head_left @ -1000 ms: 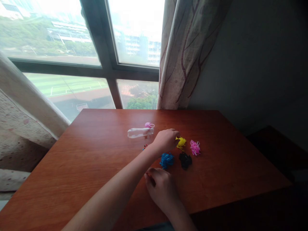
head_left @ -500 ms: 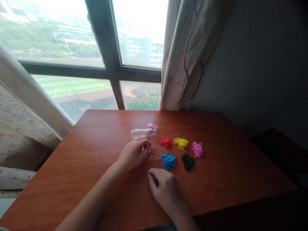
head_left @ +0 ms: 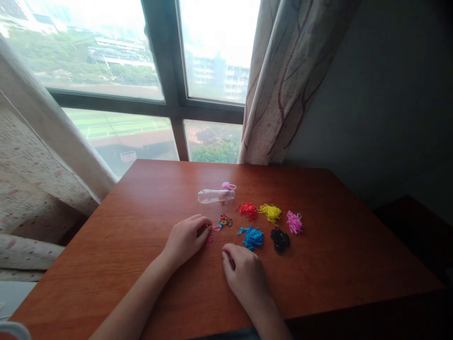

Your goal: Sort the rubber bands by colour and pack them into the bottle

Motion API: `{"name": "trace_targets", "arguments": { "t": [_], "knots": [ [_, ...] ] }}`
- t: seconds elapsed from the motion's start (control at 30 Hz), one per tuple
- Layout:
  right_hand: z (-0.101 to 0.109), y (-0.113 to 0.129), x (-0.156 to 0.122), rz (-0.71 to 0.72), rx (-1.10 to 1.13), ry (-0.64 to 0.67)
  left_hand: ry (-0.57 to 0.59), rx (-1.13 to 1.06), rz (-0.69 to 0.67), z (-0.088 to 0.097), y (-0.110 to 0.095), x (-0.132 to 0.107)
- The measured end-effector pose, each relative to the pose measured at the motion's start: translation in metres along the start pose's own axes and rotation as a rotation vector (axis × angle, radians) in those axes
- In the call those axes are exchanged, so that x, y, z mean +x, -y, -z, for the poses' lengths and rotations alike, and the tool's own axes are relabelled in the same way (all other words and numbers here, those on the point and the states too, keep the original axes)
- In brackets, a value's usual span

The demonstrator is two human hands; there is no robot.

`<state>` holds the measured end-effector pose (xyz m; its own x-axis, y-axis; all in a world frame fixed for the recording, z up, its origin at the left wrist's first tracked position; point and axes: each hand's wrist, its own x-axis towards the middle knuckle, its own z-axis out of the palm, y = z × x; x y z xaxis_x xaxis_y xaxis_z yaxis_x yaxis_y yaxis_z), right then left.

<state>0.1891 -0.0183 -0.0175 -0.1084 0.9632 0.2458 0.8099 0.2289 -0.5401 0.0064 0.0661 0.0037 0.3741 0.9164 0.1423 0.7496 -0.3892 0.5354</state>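
Observation:
Small heaps of tiny rubber bands lie on the brown wooden table (head_left: 141, 212): red (head_left: 247, 209), yellow (head_left: 270, 212), pink (head_left: 294, 222), blue (head_left: 252, 236) and black (head_left: 280, 239). A little mixed-colour cluster (head_left: 223, 221) lies left of the red heap. My left hand (head_left: 186, 238) rests with curled fingers beside that cluster, fingertips by a loose pink band (head_left: 210, 241). My right hand (head_left: 244, 276) lies on the table with fingers curled under, just below the blue heap.
A clear plastic bottle (head_left: 215, 195) lies on its side behind the heaps, with a pink cap (head_left: 228, 186) beside its mouth. Curtains hang left and right of the window behind the table. A dark wall stands on the right.
My left hand pulled back from the yellow heap to the mixed cluster, uncovering the red heap. My right hand stayed almost still. The view shifted slightly.

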Motion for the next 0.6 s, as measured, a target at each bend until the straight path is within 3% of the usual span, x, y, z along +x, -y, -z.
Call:
{"name": "trace_targets", "arguments": {
  "t": [0.37,0.6],
  "knots": [
    [-0.019,0.021,0.03,-0.002,-0.086,-0.007,-0.017,0.006,-0.006,-0.001,0.0,0.001],
    [-0.02,0.02,0.027,-0.003,-0.068,-0.016,-0.019,0.014,-0.014,-0.002,0.0,0.0]
  ]
}}
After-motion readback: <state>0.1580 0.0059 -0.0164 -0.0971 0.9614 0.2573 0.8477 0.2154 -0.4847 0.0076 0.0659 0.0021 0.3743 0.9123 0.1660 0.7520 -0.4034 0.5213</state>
